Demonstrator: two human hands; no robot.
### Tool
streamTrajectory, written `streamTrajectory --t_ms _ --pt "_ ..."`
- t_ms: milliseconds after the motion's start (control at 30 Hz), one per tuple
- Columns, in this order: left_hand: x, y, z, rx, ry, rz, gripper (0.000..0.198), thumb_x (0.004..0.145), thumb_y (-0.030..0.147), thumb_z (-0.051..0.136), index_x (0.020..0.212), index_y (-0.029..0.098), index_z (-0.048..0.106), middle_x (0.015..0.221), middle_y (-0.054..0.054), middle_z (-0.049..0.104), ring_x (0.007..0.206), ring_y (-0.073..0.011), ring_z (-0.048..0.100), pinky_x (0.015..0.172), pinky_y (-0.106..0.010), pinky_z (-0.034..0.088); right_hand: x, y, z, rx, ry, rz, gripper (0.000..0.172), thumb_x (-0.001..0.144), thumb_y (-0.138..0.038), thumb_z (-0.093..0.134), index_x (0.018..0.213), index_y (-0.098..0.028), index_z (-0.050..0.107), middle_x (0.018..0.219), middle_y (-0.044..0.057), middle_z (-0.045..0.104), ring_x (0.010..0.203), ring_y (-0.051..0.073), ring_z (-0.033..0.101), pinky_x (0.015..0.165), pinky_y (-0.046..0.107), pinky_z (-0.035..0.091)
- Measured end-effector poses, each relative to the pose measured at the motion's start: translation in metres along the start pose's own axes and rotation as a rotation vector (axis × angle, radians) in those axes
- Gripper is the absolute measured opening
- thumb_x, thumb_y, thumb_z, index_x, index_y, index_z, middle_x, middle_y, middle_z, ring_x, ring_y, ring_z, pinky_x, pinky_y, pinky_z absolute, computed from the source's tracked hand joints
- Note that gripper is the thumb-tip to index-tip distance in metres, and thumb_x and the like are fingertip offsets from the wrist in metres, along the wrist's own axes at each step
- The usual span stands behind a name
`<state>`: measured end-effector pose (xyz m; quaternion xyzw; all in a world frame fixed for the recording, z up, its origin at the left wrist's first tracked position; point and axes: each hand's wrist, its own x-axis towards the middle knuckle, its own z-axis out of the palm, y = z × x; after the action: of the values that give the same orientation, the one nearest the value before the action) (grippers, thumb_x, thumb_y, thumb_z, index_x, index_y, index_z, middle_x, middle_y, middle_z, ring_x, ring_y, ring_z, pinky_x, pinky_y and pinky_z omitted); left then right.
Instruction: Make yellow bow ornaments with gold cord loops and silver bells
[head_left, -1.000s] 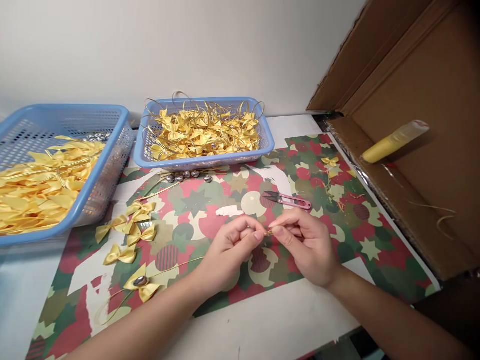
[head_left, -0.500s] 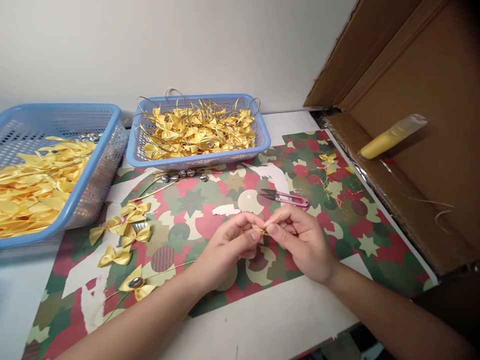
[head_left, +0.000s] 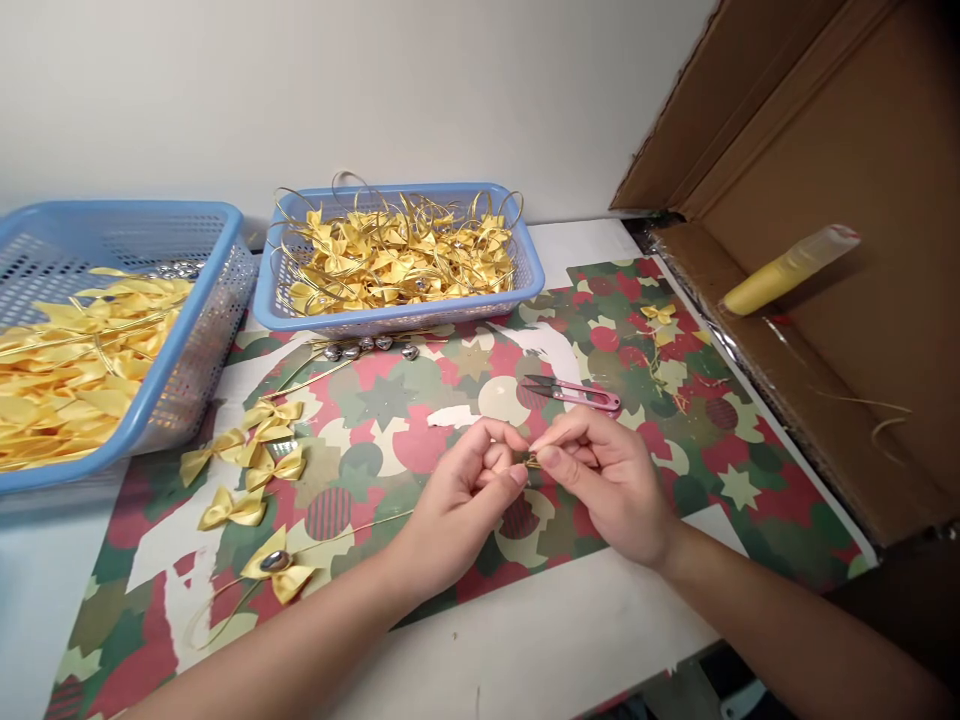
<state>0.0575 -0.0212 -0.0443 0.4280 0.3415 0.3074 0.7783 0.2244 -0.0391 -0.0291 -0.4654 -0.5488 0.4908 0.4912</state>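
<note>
Pinching gold cord (head_left: 533, 462), hands (head_left: 540, 480) beside pink snips (head_left: 574, 393); bows (head_left: 251, 470) left.

**Both hands meet in a fingertip pinch**

The left hand (head_left: 466, 492) and right hand (head_left: 611, 482) meet at mid-frame, bare, with the knuckles up. Each presses thumb against forefinger. The two pinches sit tip to tip, touching or nearly so; the gap is too small to judge. The left hand's other fingers curl loosely toward the palm, and the right hand's fold under. The left forearm (head_left: 300, 640) enters from the lower left and the right forearm (head_left: 787, 640) from the lower right, both wrists fairly straight.
</note>
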Motion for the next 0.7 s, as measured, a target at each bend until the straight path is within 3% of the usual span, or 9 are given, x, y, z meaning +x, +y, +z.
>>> streamTrajectory --t_ms 267,700 --pt "0.0011 -0.0027 -0.0007 0.06 -0.038 0.047 0.034 0.093 0.045 0.054 0.074 0.019 0.044 0.055 0.01 0.029 0.048 -0.006 0.02 0.046 -0.019 0.023 0.0008 -0.001 -0.0009 0.027 0.005 0.034 0.016 0.091 -0.029 0.06 0.078 -0.019 0.058 0.06 -0.005 0.046 0.05 0.006 0.04 0.045 0.019 0.035" --pt "0.0022 -0.0008 -0.0023 0.063 -0.019 0.03 0.037 0.088 0.052 0.059 0.073 0.019 0.049 0.052 0.01 0.027 0.046 -0.0058 0.019 0.044 -0.019 0.021 0.0068 -0.0038 -0.0032 0.077 0.033 0.052 0.022 0.089 -0.037 0.063 0.076 -0.019 0.058 0.06 -0.005 0.047 0.047 0.006 0.035 0.042 0.02 0.029"
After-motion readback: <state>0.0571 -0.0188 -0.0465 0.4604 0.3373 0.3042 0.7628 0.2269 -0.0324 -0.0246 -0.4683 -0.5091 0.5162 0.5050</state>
